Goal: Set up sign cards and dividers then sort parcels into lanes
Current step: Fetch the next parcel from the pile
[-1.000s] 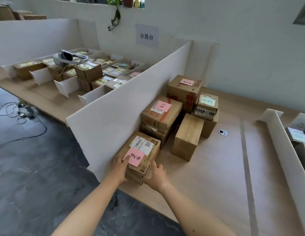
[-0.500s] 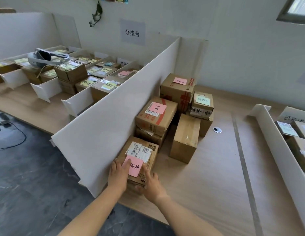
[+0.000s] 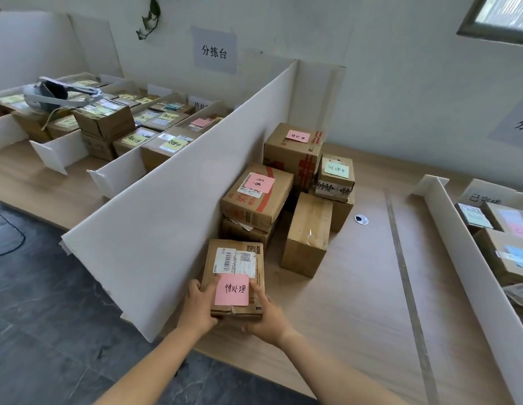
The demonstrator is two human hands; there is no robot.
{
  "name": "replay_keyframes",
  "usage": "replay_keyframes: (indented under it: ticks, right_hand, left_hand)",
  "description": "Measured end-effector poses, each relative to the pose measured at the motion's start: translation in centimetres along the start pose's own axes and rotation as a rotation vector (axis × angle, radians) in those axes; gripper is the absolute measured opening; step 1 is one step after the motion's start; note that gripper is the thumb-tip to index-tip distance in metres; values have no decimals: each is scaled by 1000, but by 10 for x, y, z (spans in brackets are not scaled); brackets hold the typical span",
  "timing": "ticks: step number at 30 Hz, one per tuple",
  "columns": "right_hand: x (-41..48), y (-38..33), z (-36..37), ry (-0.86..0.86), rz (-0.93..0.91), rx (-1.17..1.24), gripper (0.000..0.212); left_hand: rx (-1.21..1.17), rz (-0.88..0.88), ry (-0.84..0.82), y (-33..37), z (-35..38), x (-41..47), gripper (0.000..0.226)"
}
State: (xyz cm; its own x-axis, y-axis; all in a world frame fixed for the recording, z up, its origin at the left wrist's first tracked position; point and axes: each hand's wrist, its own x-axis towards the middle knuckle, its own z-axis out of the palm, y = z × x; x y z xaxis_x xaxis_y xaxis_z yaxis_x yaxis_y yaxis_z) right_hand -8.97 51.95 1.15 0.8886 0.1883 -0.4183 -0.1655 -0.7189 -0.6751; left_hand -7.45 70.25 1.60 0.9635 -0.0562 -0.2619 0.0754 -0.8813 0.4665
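Parcel (image 3: 235, 270) with the pink note (image 3: 231, 289) sits at the near edge of the table (image 3: 356, 302) just beside the tall white divider (image 3: 172, 217), left hand (image 3: 197, 308) and right hand (image 3: 267, 314) each gripping a near corner, so lifting it level should spare the stacked boxes (image 3: 254, 197) behind.

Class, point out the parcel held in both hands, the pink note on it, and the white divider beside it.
held parcel (image 3: 237, 261): head view, white shipping label on top.
pink note (image 3: 231, 289): head view, its centre.
white divider (image 3: 172, 223): head view, middle of its broad face.
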Motion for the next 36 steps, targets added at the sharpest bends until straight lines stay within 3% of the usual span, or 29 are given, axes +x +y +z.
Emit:
replay_keyframes:
  ticks: [4,16,20,25,36]
  right_hand:
    - [-7,4,5,54,-8,154,107]
    - [-64,28,-48,228,-113,168,69]
    - [-91,46,-73,324,-147,161,68]
    - [-134,76,-108,410,-181,158,75]
    - [-269,163,-189,545,-192,151,79]
  left_hand:
    - [-198,42,26,0,10,-6,105]
    - [-252,157,224,59,29,-40,102]
    - [-300,235,236,98,35,-56,96]
    - [-267,358,373,156,48,-80,90]
    - [-241,590,451,290,97,-150,94]
